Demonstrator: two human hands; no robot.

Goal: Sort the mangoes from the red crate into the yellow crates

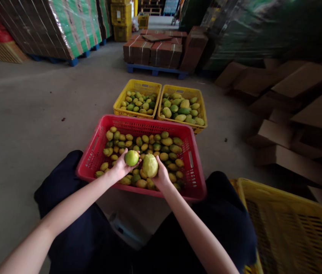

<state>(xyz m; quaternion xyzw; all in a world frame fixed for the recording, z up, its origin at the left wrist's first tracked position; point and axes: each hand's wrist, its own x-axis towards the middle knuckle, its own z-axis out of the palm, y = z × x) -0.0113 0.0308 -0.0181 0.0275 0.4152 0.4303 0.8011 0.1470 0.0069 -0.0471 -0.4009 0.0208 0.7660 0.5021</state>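
Note:
My left hand is closed around a small round green fruit, held palm up. Beside it, my right hand grips a larger pale yellow-green fruit. Both hands hover over the near part of a red plastic crate filled with several green and yellow fruits. The two held fruits almost touch each other.
Two yellow crates with sorted fruit stand just behind the red one. Another yellow crate sits at my right knee. Flat cardboard boxes lie scattered on the right. A pallet of brown boxes and wrapped stacks stand farther back.

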